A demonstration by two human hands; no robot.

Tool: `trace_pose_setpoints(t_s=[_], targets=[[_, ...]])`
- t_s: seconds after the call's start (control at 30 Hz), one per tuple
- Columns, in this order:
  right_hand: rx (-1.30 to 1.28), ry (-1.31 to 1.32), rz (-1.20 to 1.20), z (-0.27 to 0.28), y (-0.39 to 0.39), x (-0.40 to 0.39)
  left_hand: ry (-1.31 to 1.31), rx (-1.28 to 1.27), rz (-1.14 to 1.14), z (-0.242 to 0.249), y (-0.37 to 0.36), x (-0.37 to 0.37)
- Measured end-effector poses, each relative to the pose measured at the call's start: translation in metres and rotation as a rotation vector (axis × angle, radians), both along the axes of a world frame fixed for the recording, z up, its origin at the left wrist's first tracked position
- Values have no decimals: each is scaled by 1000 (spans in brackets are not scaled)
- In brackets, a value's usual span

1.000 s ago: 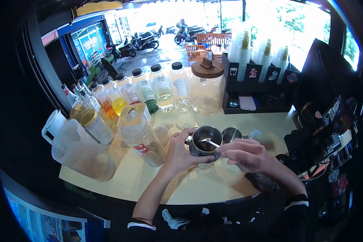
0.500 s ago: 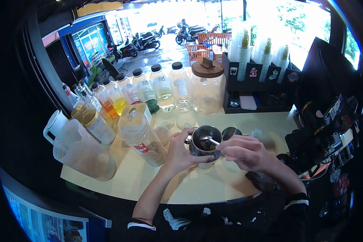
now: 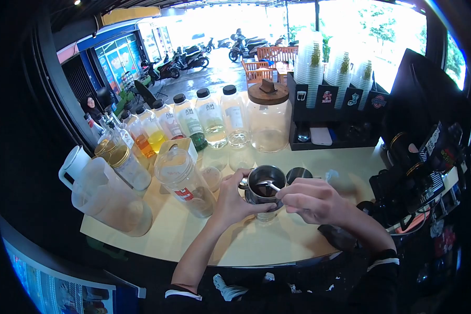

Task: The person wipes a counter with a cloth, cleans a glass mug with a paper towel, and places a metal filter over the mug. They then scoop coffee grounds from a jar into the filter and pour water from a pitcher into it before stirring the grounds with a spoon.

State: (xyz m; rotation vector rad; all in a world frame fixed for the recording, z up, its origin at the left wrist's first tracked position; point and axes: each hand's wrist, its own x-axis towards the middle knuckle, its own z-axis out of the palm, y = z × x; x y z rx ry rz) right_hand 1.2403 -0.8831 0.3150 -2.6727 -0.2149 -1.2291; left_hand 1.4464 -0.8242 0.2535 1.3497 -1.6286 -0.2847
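Note:
A metal cup (image 3: 267, 175) with dark liquid inside stands at the front middle of the counter, on top of what looks like a clear glass base. My left hand (image 3: 236, 198) wraps round its near-left side, the thumb along the front and the fingers by the handle. In my right hand (image 3: 314, 199) is a spoon (image 3: 270, 184), pinched near its upper end, its lower end down inside the cup. A dark round lid or disc (image 3: 299, 175) lies just beyond my right fingers, partly hidden. Left of the cup is a tall clear jar (image 3: 186, 180) with a red label.
Pitchers (image 3: 110, 196) and gold-lidded jars (image 3: 128, 167) crowd the left side. Syrup bottles (image 3: 210, 118) and a wooden-lidded jar (image 3: 269, 118) line the back. A black rack (image 3: 335, 118) holds stacked plastic cups (image 3: 310, 65). Dark equipment (image 3: 408, 178) fills the right; a person (image 3: 90, 106) appears far left.
The spoon and my right hand have shifted slightly left within and over the cup. My left hand keeps its hold. A person has come into view at the far left.

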Motion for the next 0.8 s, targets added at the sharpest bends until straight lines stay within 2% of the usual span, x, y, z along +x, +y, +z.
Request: trace_pose_setpoints(t_s=[0.1,0.27,0.4,0.47,0.53,0.6,0.67,0.8], targets=[[-55,34,-85,0,-5,-2,0,-10,7,1,0,-1],[-43,25,5,1,1,-1,15,-6,2,-1,-1,0],[-13,2,-84,-2,-4,1,-13,-14,10,0,0,0],[-41,10,36,4,7,1,-3,-17,3,-1,-1,1],[-84,25,16,4,2,-1,9,-11,-7,-4,-1,2],[-51,19,-101,0,-7,-2,14,-40,-14,-4,-2,1],[-36,-16,-50,0,-2,1,17,-40,-17,-4,-2,1],[-159,38,-48,2,2,-2,25,-40,-34,-3,-2,1]])
